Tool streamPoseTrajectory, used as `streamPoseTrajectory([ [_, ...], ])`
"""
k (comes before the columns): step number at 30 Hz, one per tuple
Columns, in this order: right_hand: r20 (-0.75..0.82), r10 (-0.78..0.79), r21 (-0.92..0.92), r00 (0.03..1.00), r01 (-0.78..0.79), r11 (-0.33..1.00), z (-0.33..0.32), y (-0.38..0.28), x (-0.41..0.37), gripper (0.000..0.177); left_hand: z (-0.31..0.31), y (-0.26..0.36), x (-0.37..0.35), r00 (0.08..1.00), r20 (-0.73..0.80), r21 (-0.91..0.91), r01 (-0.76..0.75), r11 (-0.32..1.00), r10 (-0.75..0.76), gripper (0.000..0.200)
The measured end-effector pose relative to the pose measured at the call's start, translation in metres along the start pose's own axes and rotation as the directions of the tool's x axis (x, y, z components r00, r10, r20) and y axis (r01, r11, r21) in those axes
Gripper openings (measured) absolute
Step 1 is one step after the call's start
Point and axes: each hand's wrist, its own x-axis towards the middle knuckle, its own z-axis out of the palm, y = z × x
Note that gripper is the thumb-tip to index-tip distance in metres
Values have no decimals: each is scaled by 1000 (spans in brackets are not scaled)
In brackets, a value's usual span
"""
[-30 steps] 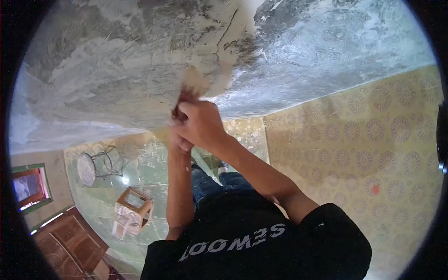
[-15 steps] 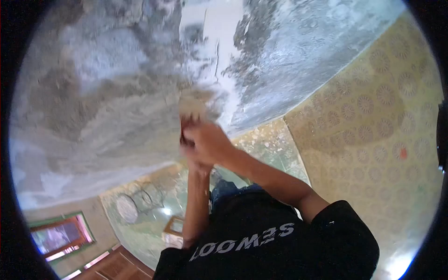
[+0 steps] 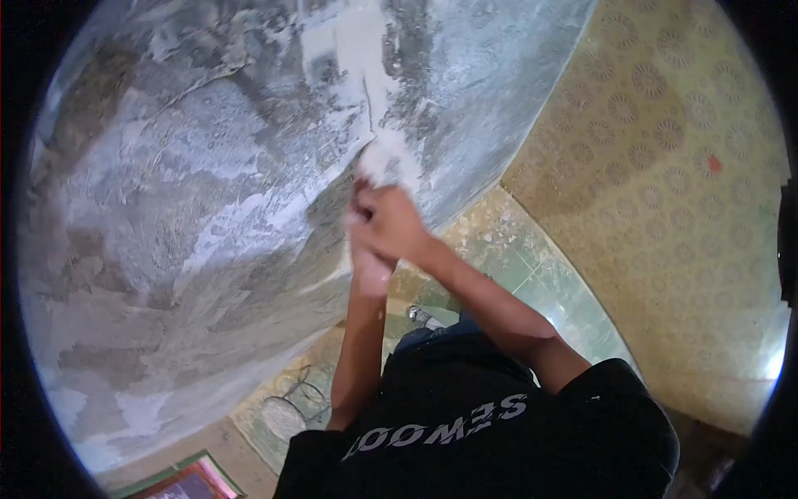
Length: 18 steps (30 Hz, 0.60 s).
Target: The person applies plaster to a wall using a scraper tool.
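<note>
My right hand point(image 3: 392, 220) is closed around the dark reddish handle of what looks like a scraper point(image 3: 362, 190). Just below it, my left hand point(image 3: 371, 264) is also closed, pressed up against the right one at the handle; its fingers are partly hidden. The blade end is blurred and lies at the rough grey wall point(image 3: 233, 158), at the lower end of a white plaster strip point(image 3: 359, 54). A crack runs down that strip to a pale patch beside the tool. Whitish dust or plaster marks my left wrist.
To the right stands a yellowish patterned wall point(image 3: 640, 191). Below is a green tiled floor point(image 3: 540, 283) with pale debris along the wall's foot. A round whitish object point(image 3: 283, 416) lies at lower left beside dark loops of wire or cord. A green-edged frame point(image 3: 187, 482) shows at bottom left.
My view has turned, so wall and floor appear shifted. Both hands remain together on the scraper, now slightly higher and further right in view, close under the white strip's crack.
</note>
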Motion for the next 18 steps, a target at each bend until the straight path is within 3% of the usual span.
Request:
streamPoseTrajectory([
  [2, 126, -43, -45, 991, 49, 998, 43, -16, -19, 33, -5, 13, -33, 999, -7, 40, 40, 998, -40, 53],
  [5, 106, -88, -79, 990, 97, 992, 64, -22, -53, 28, -9, 15, -92, 995, -20, 100, 100, 990, -99, 52],
  [8, 100, -51, 61, 994, 46, 997, 46, -6, -85, 25, 0, -11, -94, 991, -66, 129, 122, 984, -115, 52],
  [11, -88, 125, 98, 988, -117, 988, 18, 18, -73, 26, 8, -24, -79, 989, -114, 156, 108, 982, -91, 52],
  [12, -183, 224, 133, 957, -202, 970, 14, 22, -65, 26, 13, -27, -33, 989, -128, 166, 100, 981, -79, 52],
  [15, -303, 248, 256, 920, -172, 951, 20, 40, -32, 29, 12, -8, -6, 984, -176, 202, 74, 977, -38, 52],
  [16, -304, 246, 262, 920, -167, 950, 28, 35, -27, 29, 11, 4, -9, 983, -183, 214, 64, 975, -24, 52],
  [18, -168, 55, 288, 984, -4, 958, 50, 21, -18, 31, 10, 27, -30, 981, -194, 237, 50, 970, -3, 52],
])
